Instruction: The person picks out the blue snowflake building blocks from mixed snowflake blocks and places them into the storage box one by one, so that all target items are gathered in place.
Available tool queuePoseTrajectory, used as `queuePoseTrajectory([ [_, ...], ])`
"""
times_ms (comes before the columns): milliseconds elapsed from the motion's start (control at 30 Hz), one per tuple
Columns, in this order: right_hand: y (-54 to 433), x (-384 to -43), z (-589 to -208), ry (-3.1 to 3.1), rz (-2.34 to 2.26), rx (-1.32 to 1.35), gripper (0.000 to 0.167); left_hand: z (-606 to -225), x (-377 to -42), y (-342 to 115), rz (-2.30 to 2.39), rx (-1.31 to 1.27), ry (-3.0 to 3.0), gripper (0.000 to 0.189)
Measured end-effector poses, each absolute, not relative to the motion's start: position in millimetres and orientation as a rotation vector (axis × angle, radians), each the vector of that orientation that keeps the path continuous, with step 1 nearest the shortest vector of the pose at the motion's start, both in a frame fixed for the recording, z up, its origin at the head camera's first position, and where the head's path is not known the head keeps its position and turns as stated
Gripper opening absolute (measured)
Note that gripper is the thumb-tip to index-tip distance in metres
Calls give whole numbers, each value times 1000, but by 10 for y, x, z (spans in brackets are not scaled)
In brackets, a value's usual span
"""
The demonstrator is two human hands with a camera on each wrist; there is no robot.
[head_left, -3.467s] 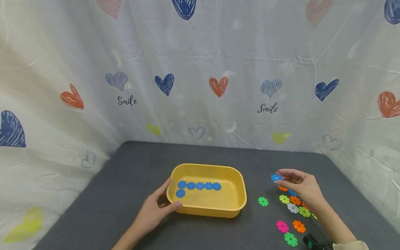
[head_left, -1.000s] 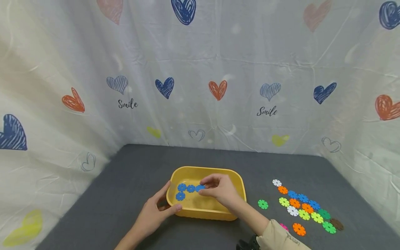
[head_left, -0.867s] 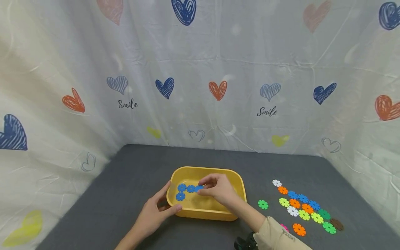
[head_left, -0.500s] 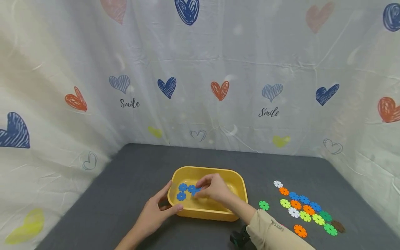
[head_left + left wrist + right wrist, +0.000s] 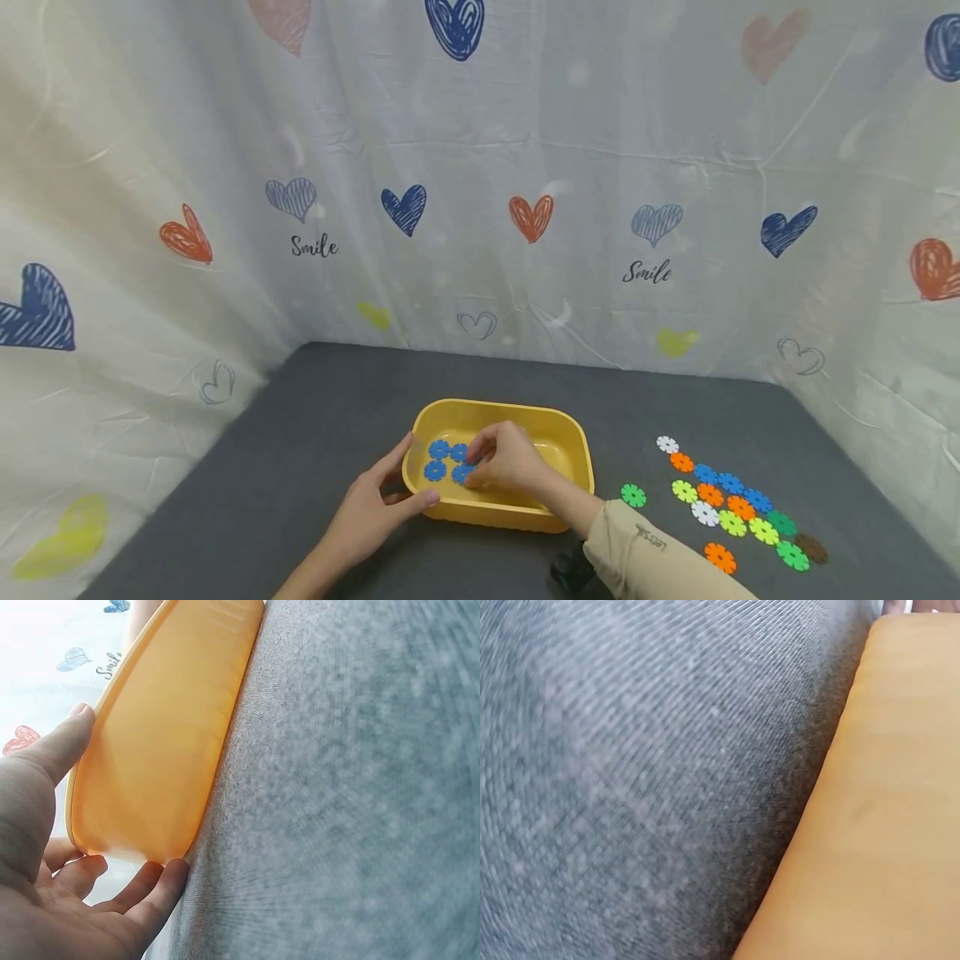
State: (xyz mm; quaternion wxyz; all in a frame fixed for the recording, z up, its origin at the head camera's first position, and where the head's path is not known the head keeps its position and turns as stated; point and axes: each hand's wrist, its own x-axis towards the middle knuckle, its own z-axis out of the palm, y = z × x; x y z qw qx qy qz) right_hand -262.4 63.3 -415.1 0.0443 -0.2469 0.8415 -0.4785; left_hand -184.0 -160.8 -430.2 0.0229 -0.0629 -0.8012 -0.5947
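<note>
"Blue disc first: how does it look to you?"

"Flat, round and bright blue all over, with notches cut around its rim, so it looks like a simple flower or a cog. Part of it is hidden behind the right hand."

"What is that hand doing?"

"Its fingers are bent, and the thumb and forefinger pinch the disc by its edge. A beige sleeve covers the forearm."

"And where is the disc?"

"Inside the yellow tray, toward the left end and the near side. Three matching discs sit by it: two farther back, one to its left, so the four make a rough square. Whether they touch, I can't tell."

"The other hand?"

"The left hand grips the tray's left end, thumb at the near rim, fingers against the end wall. From the left wrist, that wall looks smooth and lets some light through."

"Any more discs?"

"Loose discs of the same notched shape lie on the dark grey table to the right: white, orange, blue, lime, green, brown. One green disc lies apart, nearer the tray; one orange disc lies nearer the person."
</note>
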Motion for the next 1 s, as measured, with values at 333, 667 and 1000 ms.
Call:
queuePoseTrajectory([
  [333,606,-2612,-4160,2614,-1404,-817,24,-4299,-1830,-1619,-1851,-185,-2484,89],
  [667,608,-2618,-4166,2575,-1457,-820,23,-4320,-1844,-1617,-1843,-190,-2487,88],
  [1000,606,-2637,-4186,2569,-1461,-789,22,-4317,-1839,-1612,-1854,-190,-2479,88],
])
